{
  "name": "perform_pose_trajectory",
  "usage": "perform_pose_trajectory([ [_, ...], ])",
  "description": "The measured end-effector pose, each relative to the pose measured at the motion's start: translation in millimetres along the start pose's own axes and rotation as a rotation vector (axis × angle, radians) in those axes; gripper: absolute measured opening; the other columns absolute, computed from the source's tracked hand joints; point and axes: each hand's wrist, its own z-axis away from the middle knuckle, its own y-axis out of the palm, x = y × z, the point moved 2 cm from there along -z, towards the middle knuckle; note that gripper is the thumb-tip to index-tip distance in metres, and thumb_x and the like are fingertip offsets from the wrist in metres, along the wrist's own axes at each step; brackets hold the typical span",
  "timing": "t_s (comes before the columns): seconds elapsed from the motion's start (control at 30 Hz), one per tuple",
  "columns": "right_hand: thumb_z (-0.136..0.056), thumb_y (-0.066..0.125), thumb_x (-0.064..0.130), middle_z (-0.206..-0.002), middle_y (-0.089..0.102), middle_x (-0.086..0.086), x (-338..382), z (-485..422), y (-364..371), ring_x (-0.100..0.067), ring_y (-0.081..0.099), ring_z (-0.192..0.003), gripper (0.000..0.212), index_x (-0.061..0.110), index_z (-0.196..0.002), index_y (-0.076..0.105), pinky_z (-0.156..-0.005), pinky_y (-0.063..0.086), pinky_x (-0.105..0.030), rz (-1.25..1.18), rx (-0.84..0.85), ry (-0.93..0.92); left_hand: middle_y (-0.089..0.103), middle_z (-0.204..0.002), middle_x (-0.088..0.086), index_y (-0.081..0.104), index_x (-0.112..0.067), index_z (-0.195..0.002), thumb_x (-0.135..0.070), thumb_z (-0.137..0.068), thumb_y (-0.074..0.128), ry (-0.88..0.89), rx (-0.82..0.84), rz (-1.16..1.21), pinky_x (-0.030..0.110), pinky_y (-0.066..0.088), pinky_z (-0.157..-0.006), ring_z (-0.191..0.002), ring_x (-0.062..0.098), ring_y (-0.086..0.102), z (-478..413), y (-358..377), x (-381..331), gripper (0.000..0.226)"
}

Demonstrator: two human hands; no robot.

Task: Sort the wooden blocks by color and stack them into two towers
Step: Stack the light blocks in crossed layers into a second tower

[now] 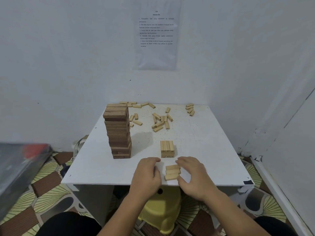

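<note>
one tall dark tower point(118, 133) stands left on the desk point(204, 150); one short light stack point(167, 149), three blocks across, stands mid-desk. three light blocks point(172, 172) lie side by side near the front edge, the right hand point(192, 174) curled round their ends and the left hand point(148, 172) loosely curled beside them, holding nothing. loose light blocks point(160, 120) lie scattered at the far side, too many to count.

Dark brown tower point(118, 132), pale blocks point(161, 120)
</note>
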Motion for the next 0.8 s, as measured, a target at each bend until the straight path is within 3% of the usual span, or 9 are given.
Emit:
perform_pose_trajectory([
  [0.07, -0.083, 0.046, 0.056, -0.159, 0.035, 0.007, -0.5, 7.2, 0.9, -0.017, 0.024, -0.15, 0.08, 0.022, -0.155, 0.038, -0.122, 0.024, -0.045, 0.177, -0.018, 0.071, 0.051, -0.154, 0.001, 0.051, -0.017, -0.15, -0.039, -0.095, 0.025, 0.059, 0.06, -0.28, 0.04, 0.032, -0.123, -0.146, 0.018, 0.039, 10.7, -0.8, -2.4, 0.064],
  [0.13, -0.083, 0.041, 0.059, -0.17, 0.01, 0.001, 1.3, 15.3, 6.8, -0.023, 0.002, -0.156, 0.092, 0.02, -0.162, 0.014, -0.126, 0.01, -0.046, 0.368, 0.079, 0.149, 0.017, -0.172, 0.003, 0.022, -0.015, -0.164, -0.047, -0.093, 0.005, 0.048, 0.2, -0.455, 0.043, 0.01, -0.13, -0.16, 0.023, 0.007, 23.6, 6.7, -3.0, 0.08],
  [0.23, -0.082, 0.04, 0.057, -0.171, -0.012, -0.001, 9.7, 23.3, 15.1, -0.023, -0.015, -0.156, 0.1, 0.018, -0.163, -0.003, -0.127, -0.003, -0.048, 0.444, 0.162, 0.167, -0.009, -0.172, -0.001, 0.001, -0.017, -0.166, -0.05, -0.097, -0.011, 0.078, 0.281, -0.504, 0.041, -0.005, -0.129, -0.158, 0.017, -0.014, 33.1, 22.3, -4.4, 0.077],
  [0.37, -0.081, 0.042, 0.053, -0.17, -0.017, 0.001, 17.7, 21.6, 22.7, -0.023, -0.019, -0.156, 0.102, 0.019, -0.163, -0.007, -0.126, -0.004, -0.051, 0.466, 0.182, 0.166, 0.004, -0.172, 0.006, 0.01, -0.012, -0.165, -0.047, -0.102, -0.01, 0.119, 0.266, -0.574, 0.045, 0.002, -0.129, -0.159, 0.021, -0.003, 23.3, 35.2, -2.2, 0.074],
  [0.6, -0.08, 0.045, 0.05, -0.17, -0.018, 0.001, 17.6, 22.2, 23.6, -0.023, -0.019, -0.156, 0.103, 0.019, -0.163, -0.008, -0.126, -0.005, -0.052, 0.463, 0.2, 0.15, -0.002, -0.173, 0.006, 0.001, -0.012, -0.165, -0.045, -0.097, -0.012, 0.121, 0.336, -0.627, 0.045, -0.001, -0.13, -0.16, 0.021, -0.008, 16.6, 34.8, -6.0, 0.077],
  [0.8, -0.086, 0.048, 0.044, -0.171, -0.003, 0.003, 11.4, 21.0, 16.8, -0.017, -0.009, -0.157, 0.094, 0.019, -0.164, 0.0, -0.127, -0.004, -0.039, 0.269, 0.154, 0.159, 0.005, -0.173, 0.003, 0.007, -0.014, -0.166, -0.044, -0.105, 0.003, 0.127, 0.299, -0.512, 0.037, 0.0, -0.13, -0.16, 0.017, -0.003, 16.9, 19.7, -3.3, 0.067],
])
